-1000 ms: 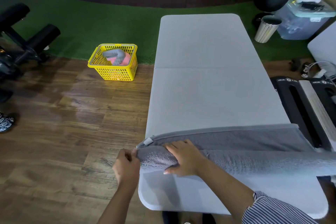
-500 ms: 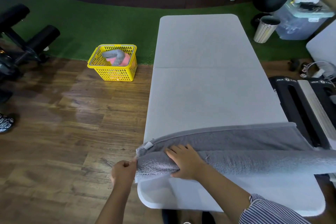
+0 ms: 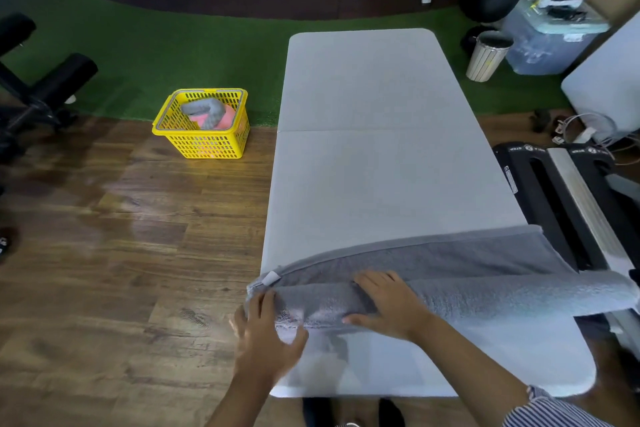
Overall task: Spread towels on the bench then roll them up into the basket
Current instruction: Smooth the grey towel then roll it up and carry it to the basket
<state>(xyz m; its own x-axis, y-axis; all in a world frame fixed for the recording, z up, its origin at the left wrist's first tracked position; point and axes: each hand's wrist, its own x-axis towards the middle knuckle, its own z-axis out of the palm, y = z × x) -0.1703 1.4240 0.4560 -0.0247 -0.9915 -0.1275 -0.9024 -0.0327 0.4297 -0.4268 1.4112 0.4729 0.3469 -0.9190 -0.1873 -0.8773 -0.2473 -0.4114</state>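
A grey towel lies across the near end of the pale grey bench, partly rolled into a long tube that hangs past the right edge. My left hand rests at the roll's left end, fingers spread and blurred. My right hand lies flat on top of the roll, fingers pointing left. The yellow basket stands on the floor left of the bench, with a rolled grey towel and a pink one inside.
Wooden floor runs along the left, green turf beyond it. A black and white machine stands close to the bench's right side. A small bin, a plastic box and gym equipment stand at the back. Black padded gear is far left.
My left hand has moved from pinching the roll's left tip to lying open over its end. The right hand stays on the roll, which has crept slightly forward.
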